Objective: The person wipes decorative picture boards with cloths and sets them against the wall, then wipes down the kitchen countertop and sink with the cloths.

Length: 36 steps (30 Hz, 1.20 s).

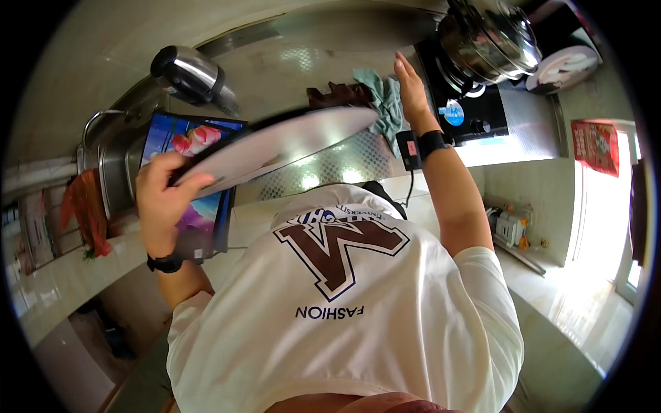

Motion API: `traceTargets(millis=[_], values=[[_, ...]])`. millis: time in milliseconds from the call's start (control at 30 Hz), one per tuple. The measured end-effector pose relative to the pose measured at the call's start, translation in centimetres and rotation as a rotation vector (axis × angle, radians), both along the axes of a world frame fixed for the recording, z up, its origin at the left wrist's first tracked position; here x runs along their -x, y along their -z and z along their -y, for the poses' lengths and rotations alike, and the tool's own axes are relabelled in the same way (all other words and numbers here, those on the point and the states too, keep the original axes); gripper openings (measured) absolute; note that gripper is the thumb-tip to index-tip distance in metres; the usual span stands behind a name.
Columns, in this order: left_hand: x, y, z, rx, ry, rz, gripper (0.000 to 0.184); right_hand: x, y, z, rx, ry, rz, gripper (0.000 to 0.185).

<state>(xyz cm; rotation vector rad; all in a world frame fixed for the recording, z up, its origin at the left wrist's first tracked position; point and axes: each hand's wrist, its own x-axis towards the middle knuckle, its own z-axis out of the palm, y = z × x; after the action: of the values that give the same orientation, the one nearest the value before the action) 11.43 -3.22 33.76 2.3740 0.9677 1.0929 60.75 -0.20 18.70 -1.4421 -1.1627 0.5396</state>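
My left hand (165, 196) grips the near-left edge of a large, flat, round disc (282, 148), thumb on one face and fingers round the rim. The disc is tilted, pale and glossy on the side facing me, with a dark edge. I cannot tell whether it is a lid or a board. Its far end reaches over the counter, close to a grey-green cloth (387, 103) and a dark brown cloth (341, 95). My right hand (412, 89) is beside the green cloth with fingers stretched out, holding nothing. A black device is strapped at the right wrist.
A kettle (186, 74) stands back left, near the sink (117, 162). A colourful panel (219, 220) lies under the disc's left end. To the right are a black gas stove (482, 113), a steel pot (489, 41) and a round plate-like thing (564, 69).
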Motion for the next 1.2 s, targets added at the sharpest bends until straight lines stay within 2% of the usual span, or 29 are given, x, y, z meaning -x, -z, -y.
traceTargets(millis=[33,100,133,167,200,233,333,367,433,467,500,567,600,667,733,767,800,833,900,967,1000,1067,1133,1167,1200], values=[[-2.7,-1.6,0.3,-0.167,0.098,-0.078,0.044,3.1,-4.9,2.3,0.018,-0.012,-0.163,0.067],[-7.3,-3.4,1.1,-0.258,0.248,-0.124,0.041,4.6,-7.4,5.1,-0.125,-0.283,-0.301,0.070],[-9.2,-4.3,1.7,-0.303,0.274,-0.217,0.040,5.5,-8.7,7.4,-0.166,-0.441,-0.301,0.071],[-10.8,-5.0,2.2,-0.324,0.312,-0.291,0.039,6.9,-10.2,9.9,-0.264,-0.501,-0.203,0.062],[-12.3,-5.5,2.4,-0.349,0.359,-0.366,0.037,7.1,-13.1,12.6,-0.151,-0.410,0.248,0.055],[-13.7,-5.8,2.7,-0.351,0.378,-0.360,0.037,8.1,-13.5,14.2,-0.230,-0.307,0.184,0.059],[-18.2,-6.0,3.7,-0.429,0.485,-0.388,0.036,8.4,-15.0,18.6,-0.200,-0.212,0.343,0.076],[-19.6,-5.9,4.3,-0.432,0.449,-0.442,0.036,8.3,-14.6,18.9,-0.225,-0.215,0.415,0.077],[-21.8,-6.4,5.3,-0.389,0.393,-0.595,0.038,7.1,-12.4,18.9,-0.293,-0.084,0.595,0.055],[-22.4,-6.7,5.4,-0.399,0.426,-0.591,0.038,6.0,-11.1,19.0,-0.279,-0.031,0.662,0.047],[-22.6,-7.0,5.2,-0.416,0.443,-0.533,0.040,5.0,-10.5,18.6,-0.381,-0.004,0.690,0.042],[-21.7,-7.3,4.2,-0.364,0.457,-0.440,0.051,2.7,-9.6,18.8,-0.358,0.025,0.617,0.040],[-20.5,-7.2,2.8,-0.356,0.411,-0.460,0.047,1.7,-9.2,19.1,-0.334,0.040,0.557,0.038],[-18.0,-5.6,-0.5,-0.023,0.304,-0.494,0.047,-1.0,-7.2,20.4,-0.207,0.203,0.397,0.035],[-16.1,0.4,-5.3,0.390,0.386,-0.364,0.044,-5.1,-4.0,21.8,-0.081,0.223,0.069,0.032],[-16.9,3.3,-5.5,0.387,0.392,-0.379,0.044,-7.3,-2.2,22.4,-0.099,0.179,-0.097,0.028],[-18.0,6.2,-5.2,0.422,0.391,-0.157,0.041,-8.4,-1.7,23.1,-0.102,0.199,-0.160,0.023],[-19.4,7.0,-4.2,0.453,0.388,0.066,0.038,-10.1,-0.9,24.0,-0.061,0.198,-0.182,0.025],[-22.1,5.7,-2.0,0.440,0.371,0.053,0.038,-13.2,-0.6,25.1,-0.024,0.196,-0.206,0.027],[-25.2,5.0,0.0,0.424,0.374,0.062,0.037,-16.1,-2.3,26.3,0.050,0.074,-0.174,0.043],[-26.7,4.1,1.5,0.420,0.373,0.060,0.037,-16.6,-3.7,26.8,0.047,0.073,-0.175,0.043],[-30.3,1.2,5.4,0.093,0.378,-0.119,0.037,-15.7,-7.7,27.0,-0.208,0.155,0.128,0.062],[-34.6,-0.2,8.4,0.099,0.443,-0.108,0.038,-15.5,-11.8,27.5,-0.359,0.197,0.546,0.067],[-37.0,-0.7,9.6,0.019,0.476,-0.135,0.040,-15.5,-13.5,27.7,-0.464,0.129,0.665,0.076],[-39.3,-1.4,10.8,-0.067,0.506,-0.163,0.042,-15.0,-15.2,28.4,-0.467,0.116,0.803,0.076]])
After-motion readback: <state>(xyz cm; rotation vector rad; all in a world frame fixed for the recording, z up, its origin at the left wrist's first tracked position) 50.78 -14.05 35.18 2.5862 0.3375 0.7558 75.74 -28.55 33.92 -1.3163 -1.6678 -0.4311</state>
